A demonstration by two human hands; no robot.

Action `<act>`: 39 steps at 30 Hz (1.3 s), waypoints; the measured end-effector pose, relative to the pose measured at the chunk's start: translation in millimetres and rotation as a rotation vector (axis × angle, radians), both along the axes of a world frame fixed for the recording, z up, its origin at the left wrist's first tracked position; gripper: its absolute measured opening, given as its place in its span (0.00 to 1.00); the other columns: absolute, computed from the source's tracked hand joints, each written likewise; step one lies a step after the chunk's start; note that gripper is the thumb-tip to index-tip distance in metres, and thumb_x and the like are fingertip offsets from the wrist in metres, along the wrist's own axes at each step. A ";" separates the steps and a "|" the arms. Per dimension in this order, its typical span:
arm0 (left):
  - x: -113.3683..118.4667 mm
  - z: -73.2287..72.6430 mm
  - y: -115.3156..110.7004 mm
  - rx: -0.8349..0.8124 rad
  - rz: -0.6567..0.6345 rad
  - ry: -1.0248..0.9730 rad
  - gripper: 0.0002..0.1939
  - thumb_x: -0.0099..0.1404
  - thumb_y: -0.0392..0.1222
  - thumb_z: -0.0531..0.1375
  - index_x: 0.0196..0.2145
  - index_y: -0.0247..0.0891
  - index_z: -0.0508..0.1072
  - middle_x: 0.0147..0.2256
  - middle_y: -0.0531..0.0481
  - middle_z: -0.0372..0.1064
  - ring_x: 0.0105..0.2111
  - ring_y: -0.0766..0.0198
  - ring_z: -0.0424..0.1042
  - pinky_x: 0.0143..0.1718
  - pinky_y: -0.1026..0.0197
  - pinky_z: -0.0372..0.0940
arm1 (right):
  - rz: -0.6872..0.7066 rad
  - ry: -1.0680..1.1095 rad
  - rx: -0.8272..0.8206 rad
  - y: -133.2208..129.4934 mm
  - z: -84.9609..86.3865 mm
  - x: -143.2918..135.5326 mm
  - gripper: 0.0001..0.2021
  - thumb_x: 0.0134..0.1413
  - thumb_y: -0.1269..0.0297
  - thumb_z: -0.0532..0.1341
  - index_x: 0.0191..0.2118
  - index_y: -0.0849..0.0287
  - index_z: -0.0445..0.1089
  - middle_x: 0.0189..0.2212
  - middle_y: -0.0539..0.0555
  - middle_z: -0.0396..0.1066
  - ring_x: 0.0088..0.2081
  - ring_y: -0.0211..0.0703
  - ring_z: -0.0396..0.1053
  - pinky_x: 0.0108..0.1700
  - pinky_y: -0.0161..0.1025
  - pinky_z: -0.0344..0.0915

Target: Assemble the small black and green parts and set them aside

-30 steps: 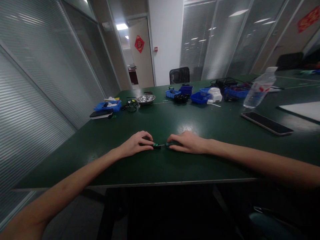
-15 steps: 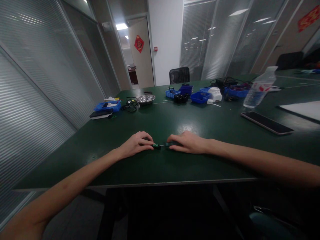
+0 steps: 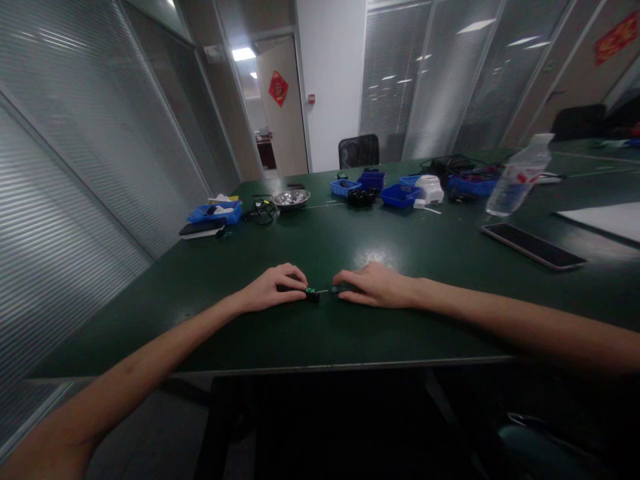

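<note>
Near the front of the green table (image 3: pixel 320 340), my left hand (image 3: pixel 277 287) is closed on a small black-and-green part (image 3: pixel 312 294), gripped at its left end between thumb and fingers. Its exact kind is too small to make out. Facing it from the right, my right hand (image 3: pixel 373 285) pinches the dark handle of a screwdriver (image 3: pixel 338 289). The thin metal shaft points left, and its tip reaches the right side of the green part. Whether the tip sits in a screw cannot be seen. Both hands rest low on the tabletop.
Farther back are a metal bowl (image 3: pixel 291 199), a blue tray (image 3: pixel 215 212) at left and a blue bin (image 3: pixel 400 195). On the right stand a water bottle (image 3: pixel 519 177) and a phone (image 3: pixel 533 245) lying flat. A chair (image 3: pixel 359 151) is beyond the table.
The small part in my left hand has tilted or shifted very slightly, showing more of its black underside. My right hand has barely moved.
</note>
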State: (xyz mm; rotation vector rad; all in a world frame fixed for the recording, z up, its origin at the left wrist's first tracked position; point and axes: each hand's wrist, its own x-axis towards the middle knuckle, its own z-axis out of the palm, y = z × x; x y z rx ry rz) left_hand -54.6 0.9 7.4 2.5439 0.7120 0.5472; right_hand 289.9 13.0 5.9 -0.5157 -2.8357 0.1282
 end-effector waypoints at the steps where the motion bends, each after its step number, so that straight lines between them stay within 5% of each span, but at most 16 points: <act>1: 0.3 0.7 -0.3 -0.005 -0.004 -0.001 0.13 0.77 0.47 0.65 0.53 0.43 0.86 0.53 0.42 0.76 0.53 0.55 0.73 0.56 0.52 0.66 | -0.002 -0.009 0.010 -0.4 -0.2 -0.2 0.23 0.81 0.47 0.48 0.61 0.60 0.67 0.36 0.55 0.80 0.29 0.42 0.72 0.33 0.39 0.60; 11: 0.7 2.7 -2.2 -0.008 -0.005 0.024 0.14 0.77 0.49 0.64 0.53 0.45 0.86 0.54 0.42 0.75 0.54 0.54 0.71 0.57 0.52 0.65 | -0.025 -0.064 0.150 -9.3 0.0 -5.7 0.22 0.82 0.49 0.47 0.62 0.60 0.68 0.41 0.59 0.80 0.31 0.44 0.75 0.30 0.39 0.58; 24: -0.6 2.8 -2.1 -0.004 -0.012 0.018 0.13 0.76 0.49 0.66 0.53 0.46 0.86 0.54 0.42 0.75 0.54 0.54 0.72 0.57 0.51 0.66 | -0.010 -0.045 0.091 -11.1 4.2 -5.8 0.21 0.81 0.51 0.48 0.60 0.60 0.68 0.41 0.58 0.80 0.31 0.42 0.74 0.32 0.39 0.57; 33: 2.4 7.2 -5.3 -0.033 -0.017 0.001 0.15 0.76 0.49 0.66 0.54 0.43 0.84 0.54 0.41 0.76 0.55 0.53 0.73 0.60 0.49 0.66 | -0.305 -0.018 0.001 -1.3 -0.7 -4.5 0.20 0.78 0.49 0.52 0.60 0.58 0.69 0.31 0.53 0.77 0.28 0.45 0.70 0.33 0.40 0.53; 39: 4.5 8.7 -9.1 -0.017 -0.004 -0.016 0.15 0.75 0.47 0.66 0.55 0.40 0.80 0.53 0.42 0.77 0.55 0.53 0.74 0.61 0.49 0.65 | -0.358 -0.031 -0.033 0.4 -0.6 -6.0 0.19 0.77 0.49 0.53 0.59 0.56 0.70 0.32 0.54 0.77 0.30 0.46 0.71 0.34 0.40 0.53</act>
